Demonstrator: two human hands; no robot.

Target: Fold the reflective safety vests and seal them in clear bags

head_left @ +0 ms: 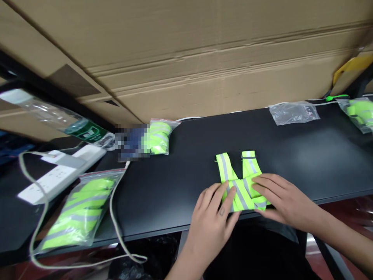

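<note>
A small neon-yellow vest with grey reflective stripes (239,177) lies partly folded near the front edge of the black table (291,151). My left hand (214,217) rests on its lower left corner with the fingers stretched out flat. My right hand (281,198) presses flat on its lower right part, fingers extended and lying on the fabric. The two shoulder straps stick out away from me, beyond both hands.
A bagged vest (78,212) lies front left, and another bagged one (159,137) sits at the back. A white power strip (60,173) with a cable, a plastic bottle (58,116), an empty clear bag (293,112) and cardboard (204,58) behind.
</note>
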